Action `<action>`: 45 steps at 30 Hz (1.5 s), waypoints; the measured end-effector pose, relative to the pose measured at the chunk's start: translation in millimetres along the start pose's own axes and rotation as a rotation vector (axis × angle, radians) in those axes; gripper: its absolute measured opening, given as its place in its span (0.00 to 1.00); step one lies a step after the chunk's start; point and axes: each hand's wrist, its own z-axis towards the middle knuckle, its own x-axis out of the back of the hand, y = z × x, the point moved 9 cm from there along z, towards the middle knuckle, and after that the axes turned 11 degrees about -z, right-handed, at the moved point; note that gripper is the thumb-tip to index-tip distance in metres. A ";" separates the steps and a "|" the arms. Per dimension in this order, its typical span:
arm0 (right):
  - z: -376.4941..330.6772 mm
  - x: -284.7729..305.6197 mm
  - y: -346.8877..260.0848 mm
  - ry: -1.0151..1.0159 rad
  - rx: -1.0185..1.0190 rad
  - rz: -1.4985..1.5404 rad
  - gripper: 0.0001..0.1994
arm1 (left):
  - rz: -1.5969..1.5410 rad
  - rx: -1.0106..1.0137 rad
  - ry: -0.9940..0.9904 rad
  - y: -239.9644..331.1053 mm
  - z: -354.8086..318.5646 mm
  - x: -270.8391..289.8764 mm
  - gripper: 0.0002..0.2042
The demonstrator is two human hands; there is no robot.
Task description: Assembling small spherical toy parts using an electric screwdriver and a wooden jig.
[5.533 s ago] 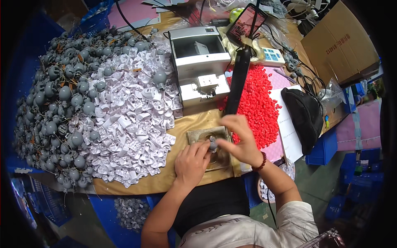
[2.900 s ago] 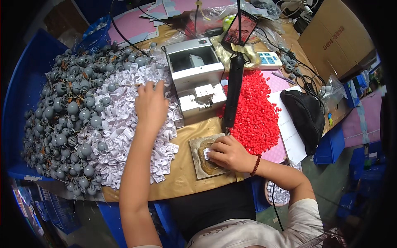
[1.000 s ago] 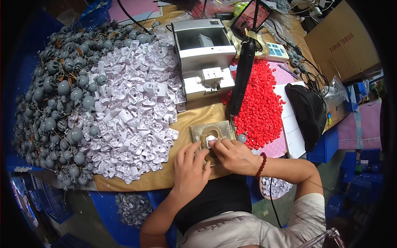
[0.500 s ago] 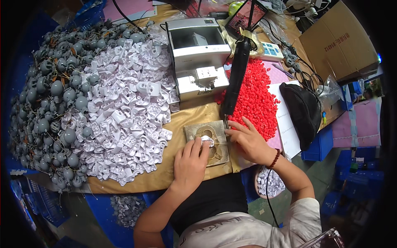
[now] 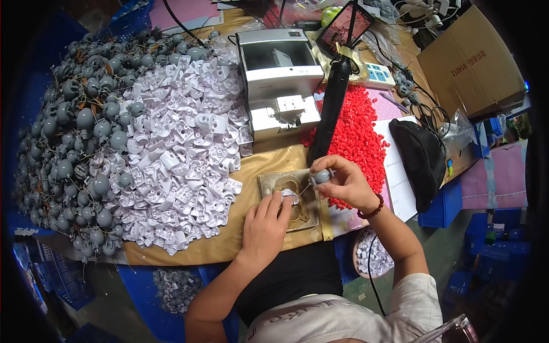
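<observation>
A small grey ball-headed part (image 5: 321, 176) with a thin stem sits pinched between the thumb and fingertips of the right hand (image 5: 345, 184), held just above the right edge of a worn, square metal plate (image 5: 289, 200) on the bench. Its stem seems to point down and to the left, toward a small white plastic piece (image 5: 289, 197) that lies on the plate under the fingertips of the left hand (image 5: 264, 227); that hand lies flat, fingers together, pressing the piece rather than gripping it. So the grey part lies up and to the right of the white piece, the two near but apart, and the right hand is the nearer one to it. The plate looks scuffed and dull, with ring-shaped marks on its face. It rests on a tan covered table (image 5: 217, 246). To the left spreads a heap of white moulded plastic pieces (image 5: 183, 154), angular and glossy, and beyond it a pile of grey round-headed parts (image 5: 74, 148) with wires. Behind the plate stands a black upright post (image 5: 330, 108) beside a silver-white box-shaped machine (image 5: 277, 74), and to the right a loose mound of small red caps (image 5: 354, 137).
</observation>
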 end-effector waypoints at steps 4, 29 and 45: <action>6.9 -23.2 6.9 -0.215 -0.222 0.292 0.18 | 0.011 -0.033 0.000 1.0 0.7 1.4 0.18; 7.4 -34.2 12.4 0.173 0.023 -0.762 0.20 | -0.066 0.061 0.090 -5.4 23.4 8.5 0.12; 62.7 88.6 -26.5 0.745 0.135 -0.201 0.24 | -0.096 0.106 0.109 -10.3 32.3 4.9 0.18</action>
